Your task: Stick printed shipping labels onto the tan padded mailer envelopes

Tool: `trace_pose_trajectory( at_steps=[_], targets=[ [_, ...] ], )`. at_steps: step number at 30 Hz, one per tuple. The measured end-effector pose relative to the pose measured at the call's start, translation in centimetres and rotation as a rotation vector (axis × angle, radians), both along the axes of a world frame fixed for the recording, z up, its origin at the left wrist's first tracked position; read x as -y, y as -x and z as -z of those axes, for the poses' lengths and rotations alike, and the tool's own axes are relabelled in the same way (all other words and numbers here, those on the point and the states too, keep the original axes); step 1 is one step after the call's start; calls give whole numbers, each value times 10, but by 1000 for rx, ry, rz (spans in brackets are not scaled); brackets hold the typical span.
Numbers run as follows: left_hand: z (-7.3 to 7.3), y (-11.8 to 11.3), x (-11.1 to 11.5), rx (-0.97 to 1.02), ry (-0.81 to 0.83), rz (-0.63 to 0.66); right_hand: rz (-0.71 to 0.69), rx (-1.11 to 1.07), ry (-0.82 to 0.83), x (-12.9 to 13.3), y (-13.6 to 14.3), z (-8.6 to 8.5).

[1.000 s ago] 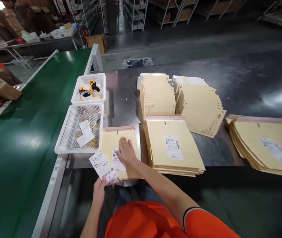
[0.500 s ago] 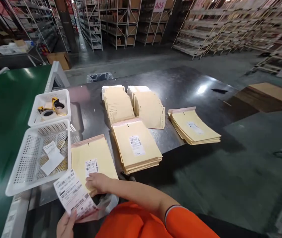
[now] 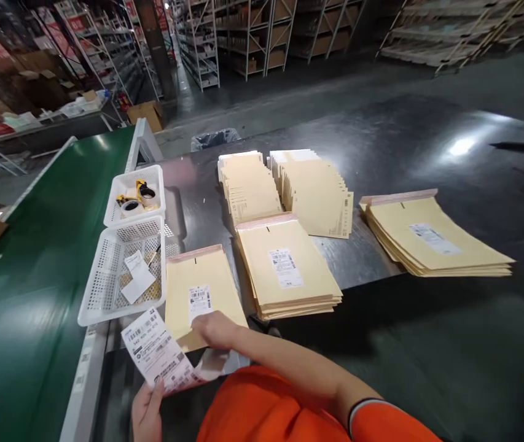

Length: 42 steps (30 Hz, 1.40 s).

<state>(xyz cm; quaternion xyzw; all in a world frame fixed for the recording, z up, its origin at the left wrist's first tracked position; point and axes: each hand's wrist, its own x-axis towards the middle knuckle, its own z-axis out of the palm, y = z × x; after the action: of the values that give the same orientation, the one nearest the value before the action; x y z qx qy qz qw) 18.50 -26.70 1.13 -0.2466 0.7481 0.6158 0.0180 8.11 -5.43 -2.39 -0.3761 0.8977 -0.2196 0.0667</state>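
Observation:
Below the baskets, my left hand (image 3: 147, 410) pinches a strip of printed shipping labels (image 3: 156, 351) between thumb and fingers. The strip's lower end curls to the right, beneath my right hand (image 3: 214, 329). That hand is closed, with its knuckles at the lower edge of a label (image 3: 199, 301) on a yellow mailer envelope (image 3: 179, 279). Its fingertips are hidden, so what they hold, if anything, does not show. To the right lies a stack of labelled mailer envelopes (image 3: 262, 245), with another labelled stack (image 3: 395, 224) farther right.
Two rows of upright envelopes (image 3: 252, 202) (image 3: 319, 199) stand behind the stacks. At left are a white basket with paper scraps (image 3: 98, 285) and a white basket with tape dispensers (image 3: 113, 193). A green conveyor belt (image 3: 59, 245) runs along the left side of the dark table (image 3: 197, 196).
The view has turned left, so everything sits farther right in it. My right hand has closed up over the label's lower edge. The left hand still holds the label strip.

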Motion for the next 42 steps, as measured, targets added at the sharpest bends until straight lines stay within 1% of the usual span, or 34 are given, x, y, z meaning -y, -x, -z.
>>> trace_pose_trajectory(
  at_steps=[1, 2, 3, 4, 5, 6, 7, 8, 9, 10, 11, 12, 14, 15, 16, 17, 18, 19, 20, 21, 22, 24, 26, 27, 28, 29, 30, 32, 34, 35, 37, 39, 40, 42],
  targets=[
    [4, 3, -2, -8, 17, 69, 109, 4, 51, -12, 5, -12],
    [9, 7, -5, -12, 44, 166, 226, -23, 116, -28, 9, -26],
    [15, 12, -9, -8, 77, 273, 329, -86, 190, -48, 12, -42],
    [22, 18, -13, -9, 117, 354, 401, -154, 241, -71, 13, -58],
    [29, 23, -17, -3, 152, 406, 484, -283, 324, -96, 14, -74],
    [37, 29, -21, 7, 181, 425, 540, -465, 387, -122, 14, -89],
    [44, 33, -24, 21, 201, 421, 567, -597, 406, -146, 12, -101],
    [50, 35, -26, 35, 209, 409, 559, -689, 390, -169, 10, -107],
    [55, 36, -27, 41, 212, 398, 539, -747, 337, -189, 6, -108],
    [58, 36, -28, 40, 216, 395, 512, -763, 255, -206, 1, -102],
    [59, 35, -28, 35, 220, 401, 482, -753, 156, -220, -5, -89],
    [59, 34, -29, 29, 223, 413, 454, -726, 55, -231, -11, -71],
    [52, 31, -33, 24, 222, 455, 415, -643, -113, -247, -25, -27],
    [46, 30, -37, 25, 217, 483, 411, -591, -164, -251, -32, -7],
    [39, 29, -42, 24, 209, 516, 419, -531, -196, -253, -38, 10],
    [30, 29, -49, 19, 200, 558, 445, -465, -210, -253, -42, 20],
    [22, 29, -56, 11, 189, 605, 489, -395, -206, -250, -45, 25],
    [13, 29, -64, 1, 177, 661, 547, -328, -177, -243, -46, 23],
    [4, 29, -72, -9, 160, 720, 614, -264, -115, -232, -45, 16],
    [-4, 30, -79, -16, 140, 778, 675, -199, -12, -218, -42, 6],
    [-11, 30, -85, -20, 117, 830, 713, -119, 132, -200, -38, -6],
    [-20, 29, -93, -31, 72, 900, 712, 111, 485, -158, -29, -29],
    [-20, 26, -93, -36, 44, 938, 671, 404, 786, -114, -23, -44],
    [-18, 24, -90, -28, 36, 955, 672, 527, 880, -95, -21, -48],
    [-14, 22, -86, -10, 40, 959, 692, 605, 932, -78, -21, -51],
    [-9, 20, -81, 11, 59, 932, 715, 635, 949, -64, -22, -52],
    [-5, 19, -77, 26, 91, 860, 723, 625, 942, -53, -24, -53],
    [0, 22, -71, 22, 120, 631, 686, 546, 887, -38, -32, -55],
    [0, 30, -71, 7, 8, 433, 603, 456, 813, -30, -41, -57],
    [-1, 36, -73, 17, -84, 382, 566, 412, 772, -28, -45, -58],
    [-3, 47, -79, 67, -231, 337, 523, 325, 692, -25, -48, -57],
    [0, 54, -83, 115, -257, 276, 537, 285, 656, -23, -42, -51],
    [4, 55, -84, 131, -248, 239, 560, 292, 662, -22, -35, -46],
    [19, 50, -84, 171, -240, 181, 627, 324, 683, -18, -13, -31]
  ],
)
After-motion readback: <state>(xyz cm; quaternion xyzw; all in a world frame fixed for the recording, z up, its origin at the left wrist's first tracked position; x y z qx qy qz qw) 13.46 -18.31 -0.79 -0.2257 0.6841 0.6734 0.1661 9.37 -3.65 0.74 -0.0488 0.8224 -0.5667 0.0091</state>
